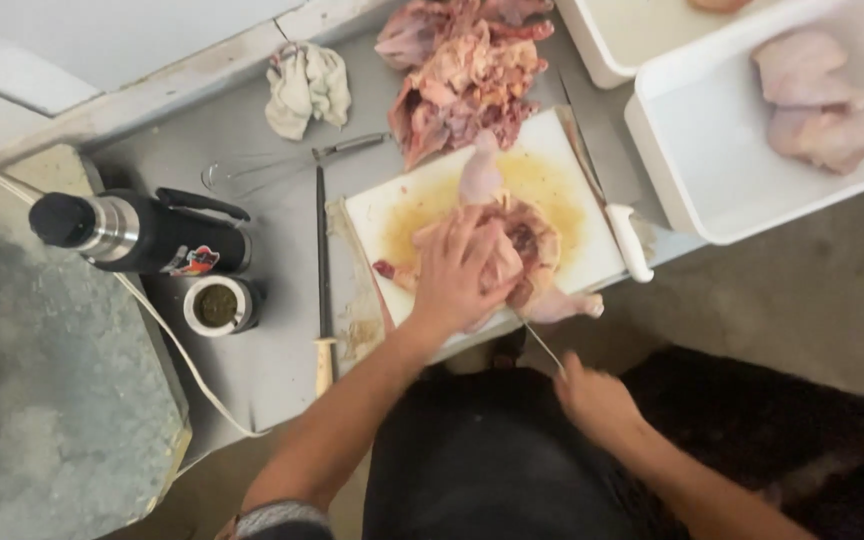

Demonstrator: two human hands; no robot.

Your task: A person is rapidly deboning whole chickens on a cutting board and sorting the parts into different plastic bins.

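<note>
A raw chicken carcass [527, 250] lies on a white cutting board [572, 175] stained yellow. My left hand [462, 270] presses down on the carcass, fingers spread over it. My right hand [592, 395] is below the board's near edge, closed on the handle of a thin knife [540, 340] whose blade points up into the chicken. One drumstick sticks up toward the far side of the board, another pokes out at the near right.
A pile of chicken carcasses [462, 75] lies behind the board. White tubs [672, 170] at right hold skinned chicken pieces. A white-handled knife [627, 240], a sharpening steel [322, 270], a black thermos [142, 232], a cup [217, 305] and a rag [307, 85] lie on the grey table.
</note>
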